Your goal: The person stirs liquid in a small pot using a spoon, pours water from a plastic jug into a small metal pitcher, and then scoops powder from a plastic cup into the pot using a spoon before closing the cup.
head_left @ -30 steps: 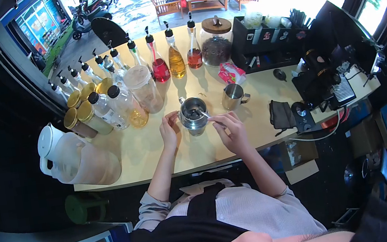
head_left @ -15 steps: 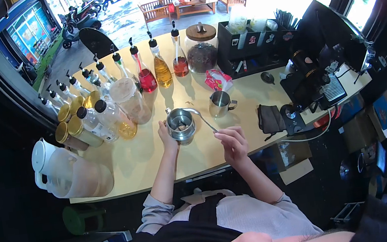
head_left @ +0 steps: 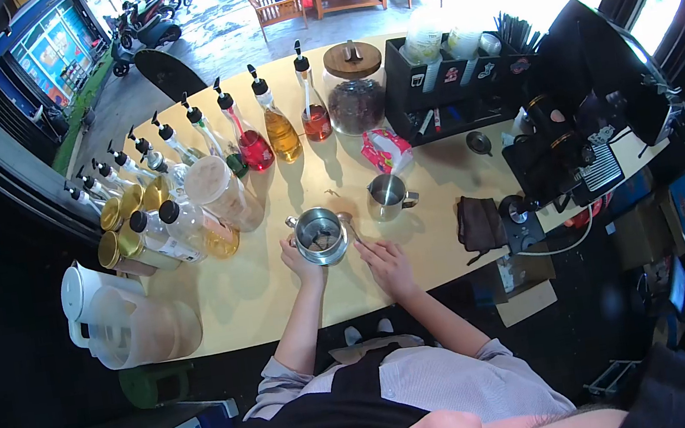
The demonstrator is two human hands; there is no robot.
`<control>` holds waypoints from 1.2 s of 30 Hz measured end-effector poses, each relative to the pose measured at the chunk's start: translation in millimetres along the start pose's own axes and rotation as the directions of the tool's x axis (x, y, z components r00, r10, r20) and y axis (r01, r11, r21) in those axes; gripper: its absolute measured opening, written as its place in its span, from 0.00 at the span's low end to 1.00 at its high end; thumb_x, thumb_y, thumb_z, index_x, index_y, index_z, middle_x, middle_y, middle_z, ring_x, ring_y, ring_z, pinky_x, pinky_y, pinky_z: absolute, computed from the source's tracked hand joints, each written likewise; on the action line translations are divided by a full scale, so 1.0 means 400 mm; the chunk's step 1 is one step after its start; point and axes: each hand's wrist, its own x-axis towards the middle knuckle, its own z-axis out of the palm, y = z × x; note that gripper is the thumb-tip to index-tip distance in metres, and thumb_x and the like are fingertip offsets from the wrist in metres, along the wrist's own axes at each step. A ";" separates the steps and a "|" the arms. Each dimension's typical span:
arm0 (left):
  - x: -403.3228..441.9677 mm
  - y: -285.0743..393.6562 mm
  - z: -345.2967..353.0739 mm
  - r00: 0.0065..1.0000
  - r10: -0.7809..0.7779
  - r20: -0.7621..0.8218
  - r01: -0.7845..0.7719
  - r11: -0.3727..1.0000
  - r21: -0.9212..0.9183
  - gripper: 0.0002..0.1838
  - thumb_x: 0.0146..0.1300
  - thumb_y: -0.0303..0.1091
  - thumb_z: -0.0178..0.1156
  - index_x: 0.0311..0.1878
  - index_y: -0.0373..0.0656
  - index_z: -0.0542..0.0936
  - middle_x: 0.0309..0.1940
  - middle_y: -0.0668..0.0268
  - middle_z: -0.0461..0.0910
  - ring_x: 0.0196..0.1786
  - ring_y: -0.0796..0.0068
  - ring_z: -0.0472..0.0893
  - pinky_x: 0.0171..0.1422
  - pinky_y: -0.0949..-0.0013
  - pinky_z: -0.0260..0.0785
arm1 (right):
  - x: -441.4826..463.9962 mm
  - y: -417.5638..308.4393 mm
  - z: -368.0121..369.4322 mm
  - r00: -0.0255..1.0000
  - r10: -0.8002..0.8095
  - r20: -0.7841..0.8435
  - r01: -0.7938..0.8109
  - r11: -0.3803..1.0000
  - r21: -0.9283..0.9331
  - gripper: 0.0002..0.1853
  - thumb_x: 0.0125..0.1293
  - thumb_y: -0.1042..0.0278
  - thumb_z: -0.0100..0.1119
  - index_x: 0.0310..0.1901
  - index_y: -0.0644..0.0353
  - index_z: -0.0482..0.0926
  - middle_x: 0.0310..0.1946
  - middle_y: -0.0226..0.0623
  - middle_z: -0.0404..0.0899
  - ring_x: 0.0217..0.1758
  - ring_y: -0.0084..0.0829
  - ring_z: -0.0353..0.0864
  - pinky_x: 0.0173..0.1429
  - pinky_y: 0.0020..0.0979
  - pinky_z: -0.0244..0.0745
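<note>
A shiny metal cup (head_left: 319, 233) with a wide rim stands on the counter, something small and dark at its bottom. My left hand (head_left: 304, 263) is curled against the cup's left side, its fingers partly hidden behind it. Just right of the cup, a metal spoon (head_left: 347, 219) is low over the counter or resting on it; I cannot tell which. The fingertips of my right hand (head_left: 387, 265) are at the end of its handle. Behind and to the right is a steel pitcher (head_left: 387, 199).
Pump bottles (head_left: 278, 127) line the back left, with lidded jars and a large plastic pitcher (head_left: 143, 321) nearer me. A wooden-lidded jar (head_left: 355, 94), a pink packet (head_left: 387, 152) and a black organizer (head_left: 456, 88) stand behind. A dark cloth (head_left: 480, 223) and an espresso machine (head_left: 560, 140) are right.
The spoon has come out of the cup and down to its right side. My right hand has moved lower and closer to the cup. The camera view has shifted.
</note>
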 end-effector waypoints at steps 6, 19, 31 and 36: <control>-0.015 -0.021 0.018 0.965 0.251 0.070 -0.260 0.942 0.210 0.24 0.76 0.45 0.34 0.26 0.44 0.69 0.26 0.69 0.73 0.32 0.79 0.73 0.39 0.71 0.69 | 0.008 0.011 0.008 0.983 0.074 0.167 -0.066 0.997 -0.050 0.24 0.59 0.68 0.58 0.59 0.53 0.74 0.48 0.28 0.78 0.50 0.32 0.75 0.50 0.36 0.68; -0.007 0.008 -0.023 0.985 0.093 0.142 -0.129 0.956 0.265 0.26 0.77 0.45 0.32 0.35 0.37 0.75 0.31 0.65 0.79 0.35 0.78 0.78 0.44 0.72 0.70 | 0.054 0.060 -0.078 0.991 0.136 0.013 -0.135 0.987 -0.082 0.28 0.59 0.70 0.57 0.63 0.61 0.68 0.56 0.43 0.69 0.60 0.39 0.68 0.63 0.40 0.58; -0.031 0.005 -0.070 0.968 0.101 0.230 -0.188 0.900 0.393 0.27 0.77 0.47 0.29 0.53 0.36 0.74 0.48 0.61 0.78 0.52 0.74 0.77 0.59 0.68 0.67 | 0.038 0.208 -0.018 0.734 0.654 0.181 -0.552 0.420 0.720 0.14 0.72 0.64 0.51 0.27 0.59 0.69 0.22 0.19 0.61 0.27 0.12 0.57 0.31 0.20 0.54; -0.029 0.005 -0.072 0.964 0.110 0.241 -0.199 0.903 0.382 0.29 0.77 0.50 0.31 0.52 0.33 0.74 0.46 0.60 0.78 0.50 0.73 0.77 0.56 0.69 0.69 | -0.028 0.142 -0.019 0.645 0.763 0.045 -0.366 0.257 0.894 0.18 0.75 0.64 0.45 0.24 0.57 0.67 0.23 0.17 0.63 0.27 0.11 0.57 0.31 0.20 0.52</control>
